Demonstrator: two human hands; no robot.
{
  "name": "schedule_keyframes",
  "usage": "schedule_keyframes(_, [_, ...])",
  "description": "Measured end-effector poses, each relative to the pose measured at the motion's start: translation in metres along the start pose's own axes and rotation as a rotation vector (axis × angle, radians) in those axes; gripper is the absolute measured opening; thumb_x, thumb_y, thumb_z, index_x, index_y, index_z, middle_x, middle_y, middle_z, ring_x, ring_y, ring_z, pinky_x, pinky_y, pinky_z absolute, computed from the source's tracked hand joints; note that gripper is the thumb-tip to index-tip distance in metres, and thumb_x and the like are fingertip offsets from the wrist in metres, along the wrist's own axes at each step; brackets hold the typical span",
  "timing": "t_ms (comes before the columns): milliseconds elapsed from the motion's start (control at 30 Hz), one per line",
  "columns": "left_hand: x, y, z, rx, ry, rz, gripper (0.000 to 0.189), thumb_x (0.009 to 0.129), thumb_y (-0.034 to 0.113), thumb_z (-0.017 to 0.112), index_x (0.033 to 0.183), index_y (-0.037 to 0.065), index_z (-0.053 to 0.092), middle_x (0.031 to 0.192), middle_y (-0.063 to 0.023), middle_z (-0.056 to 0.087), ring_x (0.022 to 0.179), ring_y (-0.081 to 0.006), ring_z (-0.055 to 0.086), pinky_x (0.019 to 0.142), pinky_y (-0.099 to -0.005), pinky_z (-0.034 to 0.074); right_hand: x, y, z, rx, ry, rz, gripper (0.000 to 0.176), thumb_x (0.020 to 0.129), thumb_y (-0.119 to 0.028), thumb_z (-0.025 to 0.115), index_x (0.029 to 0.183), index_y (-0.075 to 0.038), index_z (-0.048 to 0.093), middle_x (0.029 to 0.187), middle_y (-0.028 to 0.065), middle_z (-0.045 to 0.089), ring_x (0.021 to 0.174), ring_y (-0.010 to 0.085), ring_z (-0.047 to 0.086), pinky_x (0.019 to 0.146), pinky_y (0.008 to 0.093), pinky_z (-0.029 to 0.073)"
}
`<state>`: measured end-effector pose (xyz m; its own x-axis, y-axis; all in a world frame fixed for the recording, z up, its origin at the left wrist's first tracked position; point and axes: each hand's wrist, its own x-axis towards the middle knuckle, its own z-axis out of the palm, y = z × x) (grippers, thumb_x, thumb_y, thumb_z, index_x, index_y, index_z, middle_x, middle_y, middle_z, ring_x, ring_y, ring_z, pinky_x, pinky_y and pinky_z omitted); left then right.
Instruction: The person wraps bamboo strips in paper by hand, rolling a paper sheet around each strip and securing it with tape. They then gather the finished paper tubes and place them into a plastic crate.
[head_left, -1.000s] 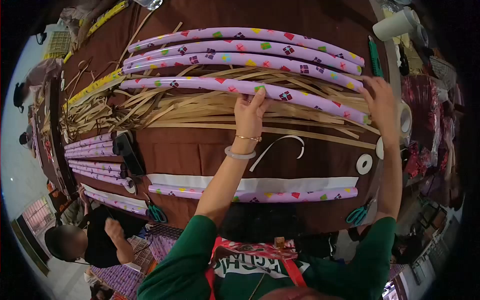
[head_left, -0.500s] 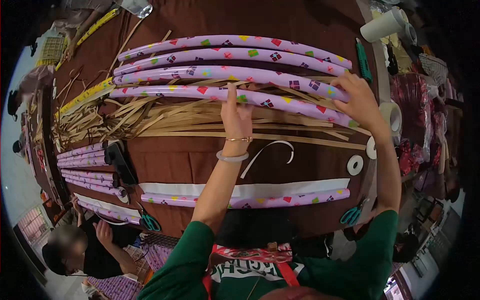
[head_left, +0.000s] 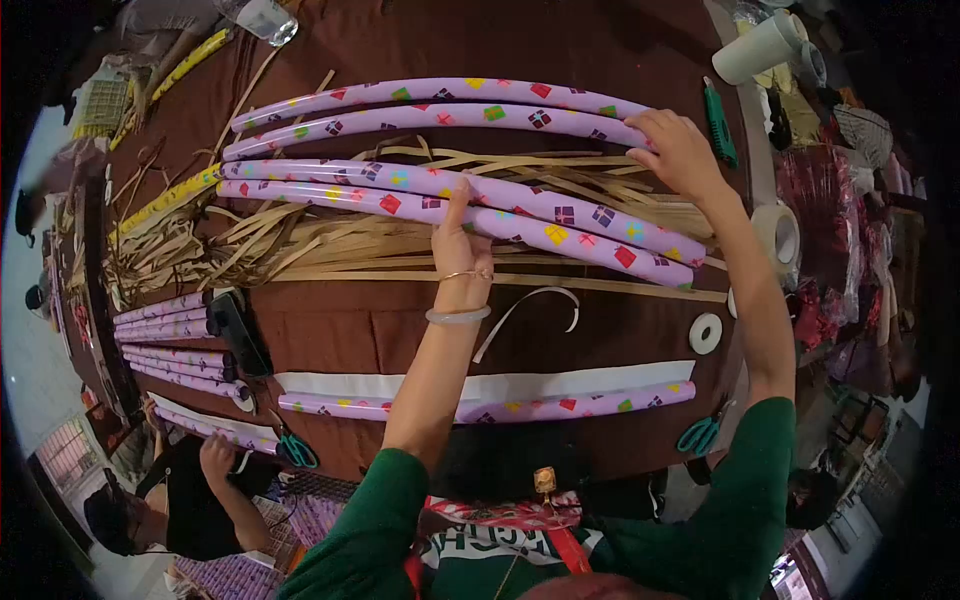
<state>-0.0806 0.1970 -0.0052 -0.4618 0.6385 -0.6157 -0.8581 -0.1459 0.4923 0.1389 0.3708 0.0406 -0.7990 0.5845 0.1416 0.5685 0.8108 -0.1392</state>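
Note:
Several long lilac wrapping-paper rolls with coloured gift prints lie across the brown cloth. My left hand (head_left: 462, 232) is closed round the two nearer rolls (head_left: 560, 234) at their middle, thumb on top, fingers hidden underneath. At the right end of the two farther rolls (head_left: 490, 114), my right hand (head_left: 678, 152) has its fingers bent over the tips. The nearer pair touches along much of its length. Beneath the rolls are loose tan strips (head_left: 330, 250). Closer to me, another lilac roll (head_left: 600, 402) lies along a white strip.
On the right are a green cutter (head_left: 718, 122), a tape roll (head_left: 776, 240), a white ring (head_left: 705, 333) and teal scissors (head_left: 700, 434). Bundled lilac rolls (head_left: 165, 322) and a black object (head_left: 240, 332) lie left. A co-worker (head_left: 180, 500) sits at the lower left.
My right hand has moved up and left, from the nearer rolls to the farther ones. The two nearer rolls have come together, and their right ends have shifted toward me.

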Motion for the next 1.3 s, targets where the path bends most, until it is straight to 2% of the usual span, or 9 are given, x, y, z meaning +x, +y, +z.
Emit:
schedule_keyframes(33, [0.001,-0.001,0.0,0.0,0.0,0.005,0.035,0.077,0.01,0.066,0.107,0.007,0.048,0.096,-0.0039,0.055,0.088,-0.0154,0.055,0.075,-0.0329,0.049,0.003,0.0,0.004,-0.026,-0.099,0.025,0.037,0.071,-0.024,0.066,0.102,-0.008,0.053,0.098,0.0056,0.051,0.094,0.0242,0.049,0.079,0.0344,0.04])
schedule_keyframes(167, [0.004,-0.003,-0.008,-0.038,-0.053,0.011,0.037,0.079,0.01,0.064,0.112,0.009,0.046,0.1,-0.0043,0.054,0.092,-0.0163,0.054,0.077,-0.0343,0.049,0.008,-0.005,0.018,-0.16,-0.042,-0.025,0.038,0.068,-0.018,0.069,0.1,-0.006,0.052,0.097,0.0064,0.048,0.09,0.0239,0.048,0.077,0.0337,0.039])
schedule_keyframes(300, [0.001,-0.003,-0.004,0.002,-0.085,0.041,0.039,0.078,0.018,0.066,0.11,0.003,0.051,0.105,-0.0069,0.055,0.097,-0.0178,0.053,0.083,-0.0341,0.047,0.011,-0.003,0.022,-0.18,-0.035,0.033,0.039,0.063,-0.012,0.069,0.098,-0.009,0.052,0.099,0.0068,0.049,0.092,0.0236,0.049,0.079,0.035,0.039])
schedule_keyframes(400, [-0.003,-0.001,0.001,0.002,-0.088,0.07,0.042,0.078,0.018,0.066,0.112,0.003,0.048,0.105,-0.0071,0.055,0.098,-0.0176,0.053,0.084,-0.034,0.046,0.006,-0.007,0.007,-0.117,0.04,-0.069,0.035,0.065,-0.01,0.066,0.096,-0.008,0.051,0.097,0.0075,0.051,0.091,0.0245,0.05,0.08,0.0345,0.039])
schedule_keyframes(533, [-0.001,0.001,-0.003,-0.037,-0.124,0.041,0.044,0.078,0.018,0.066,0.114,0.005,0.045,0.105,-0.007,0.056,0.098,-0.0175,0.053,0.086,-0.0346,0.045,-0.007,-0.031,-0.038,0.209,-0.167,0.125,0.026,0.072,-0.015,0.058,0.095,-0.004,0.053,0.09,0.0095,0.058,0.085,0.0245,0.055,0.08,0.0351,0.041])
schedule_keyframes(633, [-0.009,0.005,0.004,-0.097,-0.115,0.033,0.041,0.078,0.019,0.066,0.112,0.006,0.048,0.103,-0.0057,0.056,0.098,-0.0172,0.052,0.087,-0.0358,0.044,-0.011,-0.047,-0.064,0.697,-0.458,0.33,0.03,0.072,-0.015,0.057,0.099,-0.001,0.054,0.089,0.0083,0.06,0.081,0.0157,0.056,0.076,0.0269,0.043])
schedule_keyframes(767, [-0.007,0.006,-0.006,-0.176,-0.168,-0.013,0.044,0.077,0.023,0.066,0.113,0.006,0.048,0.106,-0.0061,0.054,0.101,-0.0195,0.051,0.09,-0.0378,0.04,-0.02,-0.049,-0.065,0.916,-0.583,0.387,0.031,0.076,-0.014,0.058,0.102,0.001,0.054,0.088,0.0038,0.059,0.079,0.0084,0.053,0.074,0.0235,0.043])
schedule_keyframes(967, [-0.007,0.008,-0.005,-0.149,-0.202,0.023,0.047,0.076,0.025,0.068,0.115,0.007,0.048,0.107,-0.0059,0.053,0.101,-0.021,0.05,0.091,-0.0401,0.04,-0.028,-0.044,-0.048,1.152,-0.63,0.423,0.029,0.075,-0.009,0.059,0.101,0.002,0.055,0.088,0.0039,0.058,0.079,0.0083,0.052,0.073,0.0219,0.043])
schedule_keyframes(1300, [0.002,0.002,-0.017,-0.119,-0.098,0.055,0.041,0.074,0.022,0.069,0.108,0.008,0.051,0.099,-0.0047,0.056,0.093,-0.0195,0.054,0.086,-0.0394,0.044,-0.022,-0.053,-0.059,1.028,-0.791,0.312,0.029,0.078,-0.018,0.059,0.1,0.0,0.056,0.088,0.0057,0.058,0.082,0.011,0.052,0.076,0.0266,0.043])
